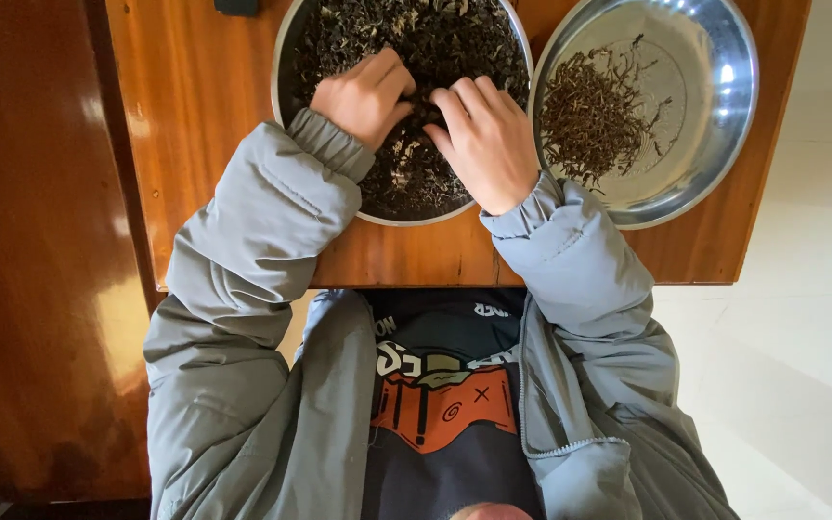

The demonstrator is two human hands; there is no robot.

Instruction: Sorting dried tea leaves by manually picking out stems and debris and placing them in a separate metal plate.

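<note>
1. Nearest to us, grey jacket sleeves point(262, 231) reach forward over the edge of the wooden tabletop point(204, 106).
2. Left hand point(366, 94) rests inside the full steel bowl point(286, 39), fingers curled into a loose fist over the dark dried leaves point(455, 39); we cannot tell whether any are pinched inside it.
3. Right hand point(488, 140) lies in the same bowl just beside the left, fingers bent with tips down in the leaves; whether it grips any is hidden.
4. To the right, touching or nearly touching the first, the second steel bowl point(715, 125) holds a small heap of thinner brown strands point(589, 116), covering only part of its floor.
5. Judgement: the sorted heap is small against the heaped first bowl, so most of the picking remains.
</note>
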